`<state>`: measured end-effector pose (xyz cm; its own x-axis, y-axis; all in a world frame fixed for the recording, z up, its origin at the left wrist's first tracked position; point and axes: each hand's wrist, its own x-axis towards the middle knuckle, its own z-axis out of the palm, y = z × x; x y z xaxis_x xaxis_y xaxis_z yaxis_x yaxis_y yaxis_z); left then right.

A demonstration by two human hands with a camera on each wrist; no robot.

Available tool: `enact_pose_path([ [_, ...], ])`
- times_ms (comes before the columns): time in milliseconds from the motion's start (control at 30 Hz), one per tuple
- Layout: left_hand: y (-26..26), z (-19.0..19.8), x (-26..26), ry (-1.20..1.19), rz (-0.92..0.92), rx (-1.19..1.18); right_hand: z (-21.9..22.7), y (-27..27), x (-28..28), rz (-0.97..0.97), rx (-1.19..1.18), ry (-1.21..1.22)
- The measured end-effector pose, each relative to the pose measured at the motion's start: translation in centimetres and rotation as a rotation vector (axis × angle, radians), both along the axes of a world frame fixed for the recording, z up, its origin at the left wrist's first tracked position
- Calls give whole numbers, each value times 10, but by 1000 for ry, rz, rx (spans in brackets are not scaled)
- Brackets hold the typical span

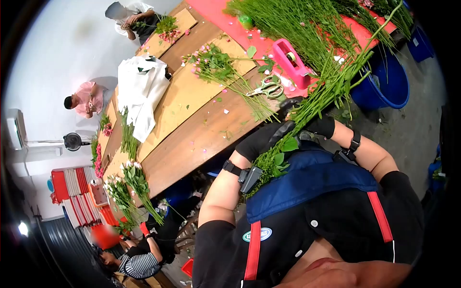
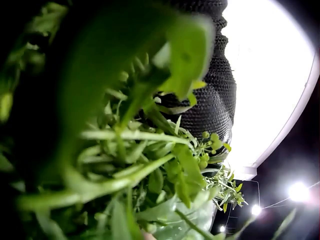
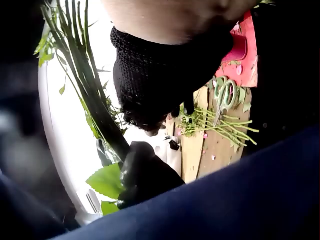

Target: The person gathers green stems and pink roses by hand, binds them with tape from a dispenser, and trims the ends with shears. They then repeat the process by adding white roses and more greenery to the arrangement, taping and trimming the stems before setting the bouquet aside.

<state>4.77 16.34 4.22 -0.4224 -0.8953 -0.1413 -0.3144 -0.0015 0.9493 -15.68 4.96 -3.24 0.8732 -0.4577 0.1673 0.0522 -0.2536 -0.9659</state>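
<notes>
My left hand (image 1: 263, 140), in a black glove, grips a long bunch of green stems (image 1: 321, 102) against my apron. The bunch's small-leaved tops (image 2: 145, 165) fill the left wrist view, beside the black glove cuff (image 2: 200, 100). In the right wrist view the stems (image 3: 92, 95) rise from the left hand's fingers (image 3: 137, 167), beside a broad green leaf (image 3: 106, 181). My right hand (image 1: 321, 126), also gloved, lies close by behind the stems, its fingers bent (image 3: 142, 120). I cannot tell whether it holds anything.
Green-handled scissors (image 1: 269, 89) and cut pink flowers (image 1: 211, 60) lie on the wooden table (image 1: 192, 144). A pink tape dispenser (image 1: 292, 62) stands beside a large heap of greenery (image 1: 293, 24). A blue bucket (image 1: 391, 86) is on the floor at right. Other people (image 1: 139, 261) are around the table.
</notes>
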Motion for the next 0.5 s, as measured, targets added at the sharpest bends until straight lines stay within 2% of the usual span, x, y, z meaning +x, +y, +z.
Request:
enact_pose_path([
  [33,1,8,1,1,0,42,13,8,1,-54,196,-48],
  [100,1,37,-3,26,118,168,46,17,0,-98,73,-32],
  [133,3,56,-9,75,165,193,65,20,1,-115,-125,48],
  [167,4,66,-12,124,208,218,66,22,1,-105,-1,73],
  [200,3,58,-12,72,231,239,65,24,1,-98,123,98],
  [300,0,50,-22,-502,308,-151,69,31,-8,-64,582,143],
  [367,-6,42,-28,-717,330,-309,79,30,-21,-56,904,140],
  [433,-18,43,-37,-845,291,-381,111,24,-39,-48,474,156],
  [467,-25,37,-37,-911,244,-465,106,21,-50,-88,197,86],
  [500,-35,32,-38,-977,203,-548,123,14,-62,-136,-163,93],
])
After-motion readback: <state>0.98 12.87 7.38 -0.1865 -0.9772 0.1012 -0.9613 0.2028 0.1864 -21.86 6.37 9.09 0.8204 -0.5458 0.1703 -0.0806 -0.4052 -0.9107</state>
